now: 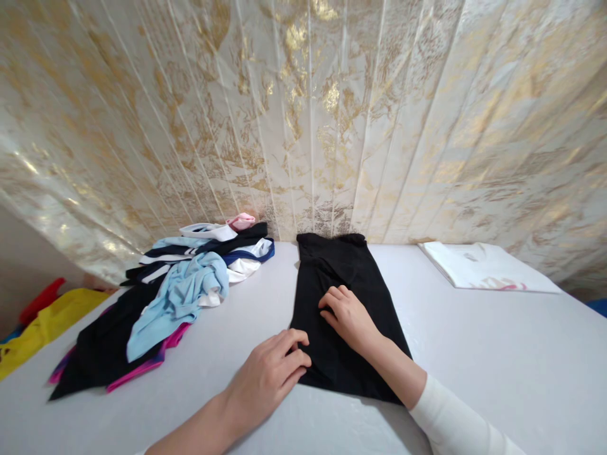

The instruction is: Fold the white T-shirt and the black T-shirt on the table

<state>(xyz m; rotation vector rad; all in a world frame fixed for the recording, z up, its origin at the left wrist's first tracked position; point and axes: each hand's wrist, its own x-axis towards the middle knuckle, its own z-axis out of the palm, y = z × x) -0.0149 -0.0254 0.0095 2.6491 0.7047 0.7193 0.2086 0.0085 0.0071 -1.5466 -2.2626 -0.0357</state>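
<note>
A black garment, folded into a long narrow shape, lies lengthwise in front of me on the white table. Its kind is unclear from this side. My left hand is at the garment's lower left edge, fingers loosely bent and apart, their tips touching the cloth. On top of the cloth, near its middle, rests my right hand. Its fingers are bent, with the thumb a little apart, and no fabric shows gripped in them. Some creases run across the cloth just beyond this hand.
A loose heap of clothes lies on the left, with a light blue garment on top. At the back right sits a folded white T-shirt. A gold-patterned curtain hangs behind the table. Yellow cloth shows beyond the left edge.
</note>
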